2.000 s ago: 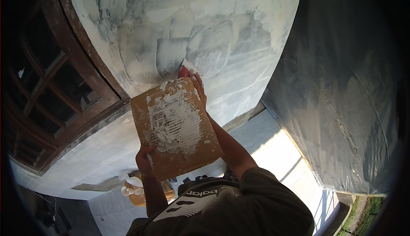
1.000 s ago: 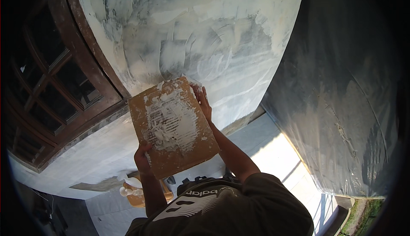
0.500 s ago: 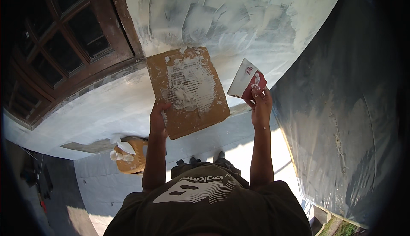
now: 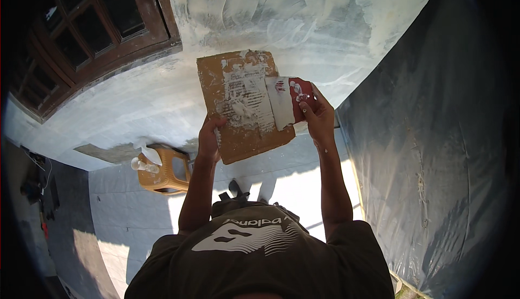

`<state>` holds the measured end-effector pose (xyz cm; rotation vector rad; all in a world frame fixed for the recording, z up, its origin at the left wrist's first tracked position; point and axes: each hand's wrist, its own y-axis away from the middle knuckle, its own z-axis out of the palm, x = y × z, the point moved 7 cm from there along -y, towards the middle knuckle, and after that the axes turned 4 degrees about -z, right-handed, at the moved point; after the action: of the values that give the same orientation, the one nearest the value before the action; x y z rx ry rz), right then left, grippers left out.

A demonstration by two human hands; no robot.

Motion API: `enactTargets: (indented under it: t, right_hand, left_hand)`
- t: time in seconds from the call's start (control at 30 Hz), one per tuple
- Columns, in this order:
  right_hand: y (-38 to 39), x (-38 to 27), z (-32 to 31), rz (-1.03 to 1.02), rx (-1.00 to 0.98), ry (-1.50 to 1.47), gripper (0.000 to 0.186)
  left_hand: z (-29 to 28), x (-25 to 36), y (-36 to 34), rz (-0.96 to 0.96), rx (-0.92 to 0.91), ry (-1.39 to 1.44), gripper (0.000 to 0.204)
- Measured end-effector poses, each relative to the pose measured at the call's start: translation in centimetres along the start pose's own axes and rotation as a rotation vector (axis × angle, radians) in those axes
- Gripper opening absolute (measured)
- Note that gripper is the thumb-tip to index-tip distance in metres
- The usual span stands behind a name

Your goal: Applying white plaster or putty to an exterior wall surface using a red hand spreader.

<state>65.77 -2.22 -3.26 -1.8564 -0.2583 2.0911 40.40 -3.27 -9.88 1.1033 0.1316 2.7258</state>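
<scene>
My left hand (image 4: 211,136) grips the left edge of a brown rectangular board (image 4: 244,145), which has white paste smeared and ridged over its middle. My right hand (image 4: 319,115) is closed on a wide putty scraper (image 4: 300,89) with a red handle part spotted with white and a pale blade. The blade lies over the right side of the board, at the paste. Beyond the board rises a wall (image 4: 281,17) coated in patchy white and grey with trowel strokes.
A brown wooden window (image 4: 86,55) is at the upper left. An orange plastic stool (image 4: 176,172) with white items on it stands by the wall below. Dark plastic sheeting (image 4: 417,153) covers the right side. Grey sheeting lies on the partly sunlit floor (image 4: 119,207). Cables and dark items (image 4: 38,191) sit far left.
The board and scraper have moved down from the wall in my view. The scraper came away right half a second ago and is now against the board's right side. The view has shifted.
</scene>
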Motion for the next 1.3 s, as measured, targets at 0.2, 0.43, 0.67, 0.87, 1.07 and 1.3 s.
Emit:
enactTargets:
  t: [0.2,0.43,0.67,0.87,1.07,1.3]
  right_hand:
    - [6.3,-0.1,-5.0,0.181,-0.028,-0.068,0.054]
    - [6.2,-2.8,-8.6,0.093,-0.146,-0.032,0.054]
    - [3.2,-6.8,-8.2,0.022,-0.476,0.124,0.052]
    - [1.1,-5.5,-7.0,0.074,-0.716,0.138,0.053]
    - [0.4,-3.6,-6.1,0.117,-0.871,0.194,0.053]
    - [-1.1,-1.4,-5.6,0.263,-1.054,0.156,0.054]
  left_hand:
    - [2.5,-7.2,3.6,-0.03,-0.004,-0.022,0.048]
    - [6.2,-9.8,6.1,-0.189,-0.001,-0.09,0.046]
    - [8.9,-11.2,5.9,-0.267,-0.14,-0.113,0.044]
    - [8.0,-10.7,3.7,-0.251,-0.159,-0.219,0.035]
    - [4.4,-11.2,0.0,-0.243,-0.202,-0.42,0.026]
    - [5.9,-11.6,-0.5,-0.438,-0.2,-0.294,0.023]
